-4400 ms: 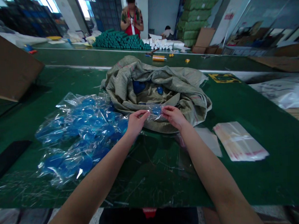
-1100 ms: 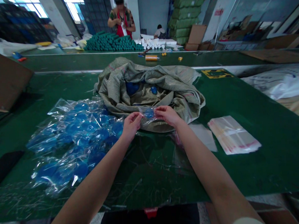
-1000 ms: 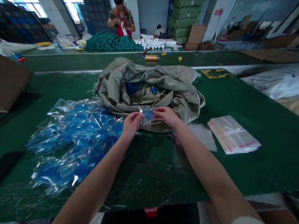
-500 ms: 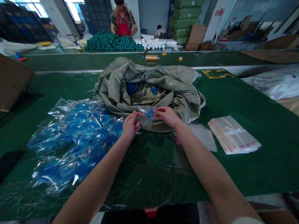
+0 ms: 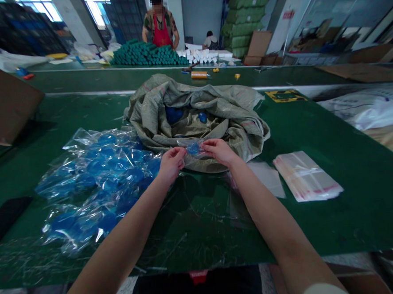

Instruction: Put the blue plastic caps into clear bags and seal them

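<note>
A clear plastic bag with a blue item inside [image 5: 194, 148] is stretched between my two hands, above the near rim of the woven sack. My left hand [image 5: 171, 163] pinches the bag's left end, fingers curled. On the other side, my right hand [image 5: 219, 152] pinches its right end. Behind them the grey-green woven sack [image 5: 244, 122] lies with its mouth spread, and a few blue pieces [image 5: 202, 117] show inside. To the left of my left hand spreads a heap of blue items in clear bags [image 5: 108, 170]. What exactly the blue items are, I cannot make out.
A stack of clear flat bags [image 5: 307, 175] lies right of my right arm, with loose bags [image 5: 267, 180] beside it. A dark flat object [image 5: 8, 218] and a cardboard box [image 5: 7, 103] are at left. A person in a red apron [image 5: 161, 31] stands across, behind green rolls [image 5: 144, 53].
My left thumb and fingers have closed together more at the bag's left end, and the hand has shifted slightly. The right hand keeps its pinch in nearly the same place.
</note>
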The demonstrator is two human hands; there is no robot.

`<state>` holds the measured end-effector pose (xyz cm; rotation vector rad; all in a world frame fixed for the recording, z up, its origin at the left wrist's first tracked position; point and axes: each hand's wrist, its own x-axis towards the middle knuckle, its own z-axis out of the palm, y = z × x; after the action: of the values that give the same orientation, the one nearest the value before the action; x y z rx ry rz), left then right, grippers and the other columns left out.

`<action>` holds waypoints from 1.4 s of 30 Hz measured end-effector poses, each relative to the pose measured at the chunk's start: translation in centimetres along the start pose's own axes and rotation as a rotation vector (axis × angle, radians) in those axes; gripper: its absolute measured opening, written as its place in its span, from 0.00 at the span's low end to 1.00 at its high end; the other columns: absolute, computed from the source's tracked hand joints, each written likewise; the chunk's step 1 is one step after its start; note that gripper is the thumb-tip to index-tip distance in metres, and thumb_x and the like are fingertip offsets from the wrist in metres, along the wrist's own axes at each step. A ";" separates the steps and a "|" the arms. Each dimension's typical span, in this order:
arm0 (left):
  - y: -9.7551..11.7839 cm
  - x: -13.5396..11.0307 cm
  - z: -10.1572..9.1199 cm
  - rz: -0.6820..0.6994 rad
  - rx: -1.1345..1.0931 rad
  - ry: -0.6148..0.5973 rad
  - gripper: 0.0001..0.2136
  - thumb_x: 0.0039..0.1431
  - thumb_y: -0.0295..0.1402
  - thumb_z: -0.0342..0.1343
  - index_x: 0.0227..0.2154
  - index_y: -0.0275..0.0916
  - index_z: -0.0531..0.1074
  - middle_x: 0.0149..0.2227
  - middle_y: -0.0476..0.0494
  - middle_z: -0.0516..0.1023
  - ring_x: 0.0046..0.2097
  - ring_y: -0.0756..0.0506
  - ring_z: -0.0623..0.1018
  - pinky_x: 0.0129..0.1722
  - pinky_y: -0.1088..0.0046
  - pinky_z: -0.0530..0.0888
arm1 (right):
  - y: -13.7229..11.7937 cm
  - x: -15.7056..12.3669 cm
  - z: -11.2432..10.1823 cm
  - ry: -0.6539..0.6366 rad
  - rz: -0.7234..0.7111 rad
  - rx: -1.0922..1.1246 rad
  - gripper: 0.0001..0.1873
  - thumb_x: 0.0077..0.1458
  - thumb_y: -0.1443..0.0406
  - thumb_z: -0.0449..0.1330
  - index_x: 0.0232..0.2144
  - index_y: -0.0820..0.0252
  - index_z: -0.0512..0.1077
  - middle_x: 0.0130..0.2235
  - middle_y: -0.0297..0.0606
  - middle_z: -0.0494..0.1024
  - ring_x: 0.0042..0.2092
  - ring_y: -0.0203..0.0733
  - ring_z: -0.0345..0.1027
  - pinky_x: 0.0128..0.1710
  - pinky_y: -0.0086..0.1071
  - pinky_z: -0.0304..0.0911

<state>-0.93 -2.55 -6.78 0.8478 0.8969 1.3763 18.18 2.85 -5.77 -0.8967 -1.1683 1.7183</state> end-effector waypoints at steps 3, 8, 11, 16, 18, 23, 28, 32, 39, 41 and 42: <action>0.2 0.0 -0.3 -0.023 -0.068 -0.044 0.18 0.45 0.41 0.69 0.29 0.35 0.70 0.18 0.59 0.60 0.16 0.60 0.53 0.14 0.85 0.51 | -0.4 -0.2 0.1 -0.024 0.002 0.061 0.06 0.45 0.70 0.70 0.27 0.65 0.76 0.30 0.35 0.80 0.32 0.33 0.75 0.40 0.27 0.74; 0.2 -0.1 -0.4 -0.018 -0.116 -0.055 0.17 0.46 0.40 0.70 0.30 0.36 0.69 0.19 0.58 0.61 0.17 0.59 0.56 0.14 0.86 0.51 | -1.2 -0.7 0.2 -0.052 0.001 0.139 0.06 0.46 0.68 0.71 0.26 0.65 0.77 0.31 0.37 0.81 0.34 0.34 0.76 0.40 0.27 0.74; 0.2 -0.1 -0.4 -0.016 -0.120 -0.057 0.17 0.45 0.40 0.70 0.29 0.36 0.69 0.18 0.59 0.60 0.17 0.59 0.55 0.14 0.86 0.51 | -1.6 -1.0 0.4 -0.065 -0.004 0.130 0.08 0.44 0.67 0.72 0.27 0.65 0.78 0.31 0.37 0.82 0.35 0.34 0.76 0.42 0.27 0.74; 0.3 -0.2 -0.1 -0.024 -0.115 -0.041 0.18 0.44 0.40 0.70 0.28 0.36 0.69 0.17 0.60 0.57 0.16 0.59 0.55 0.13 0.86 0.50 | -1.4 -1.0 0.5 -0.039 -0.016 0.075 0.13 0.37 0.69 0.74 0.28 0.65 0.77 0.32 0.37 0.81 0.34 0.33 0.76 0.46 0.29 0.72; 0.3 -0.3 0.0 -0.020 -0.107 -0.031 0.18 0.44 0.40 0.70 0.28 0.36 0.69 0.17 0.60 0.57 0.17 0.59 0.55 0.14 0.85 0.50 | -1.1 -0.8 0.4 -0.029 -0.013 0.055 0.12 0.37 0.70 0.74 0.28 0.66 0.77 0.30 0.36 0.81 0.33 0.33 0.75 0.45 0.29 0.71; 0.3 -0.2 0.0 -0.015 -0.084 -0.042 0.18 0.43 0.40 0.71 0.30 0.35 0.71 0.17 0.60 0.56 0.17 0.59 0.53 0.14 0.86 0.51 | -0.7 -0.4 0.1 -0.024 0.019 0.092 0.10 0.38 0.73 0.72 0.26 0.66 0.76 0.29 0.36 0.80 0.32 0.33 0.75 0.41 0.26 0.72; 0.2 -0.2 0.0 -0.032 -0.082 -0.070 0.18 0.43 0.40 0.71 0.31 0.34 0.71 0.17 0.60 0.54 0.17 0.59 0.52 0.14 0.86 0.51 | -0.9 -0.5 0.2 -0.033 0.069 0.137 0.10 0.39 0.74 0.72 0.25 0.65 0.74 0.27 0.35 0.79 0.29 0.32 0.74 0.38 0.25 0.72; 0.7 -0.4 0.5 -0.059 -0.115 -0.086 0.19 0.41 0.40 0.72 0.30 0.34 0.71 0.17 0.60 0.54 0.17 0.59 0.52 0.14 0.86 0.51 | -0.9 -0.8 0.4 -0.067 0.067 0.143 0.10 0.41 0.72 0.72 0.26 0.63 0.74 0.27 0.34 0.79 0.31 0.33 0.74 0.40 0.27 0.74; 3.2 -1.2 1.6 -0.082 -0.138 -0.084 0.17 0.43 0.36 0.71 0.27 0.35 0.68 0.18 0.59 0.55 0.18 0.58 0.54 0.14 0.85 0.51 | -2.1 -1.3 0.5 -0.071 0.053 0.073 0.06 0.46 0.71 0.70 0.27 0.63 0.75 0.31 0.37 0.81 0.34 0.34 0.75 0.42 0.29 0.74; 5.0 -1.8 0.8 -0.037 -0.046 -0.029 0.17 0.42 0.37 0.71 0.28 0.35 0.69 0.18 0.58 0.56 0.18 0.58 0.55 0.14 0.84 0.52 | -3.0 -1.4 0.4 -0.019 0.044 -0.006 0.04 0.49 0.70 0.68 0.27 0.63 0.75 0.32 0.39 0.81 0.32 0.34 0.75 0.36 0.27 0.74; 6.2 -2.3 0.1 0.005 0.036 0.005 0.16 0.43 0.38 0.70 0.28 0.35 0.70 0.18 0.57 0.57 0.18 0.57 0.55 0.14 0.84 0.52 | -3.4 -1.4 0.2 0.016 0.034 -0.037 0.03 0.50 0.70 0.67 0.27 0.63 0.76 0.33 0.39 0.81 0.32 0.34 0.74 0.34 0.26 0.74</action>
<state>-3.53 -4.68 -1.11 0.8754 0.9265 1.3706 19.40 2.17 -2.32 -0.9554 -1.1837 1.7188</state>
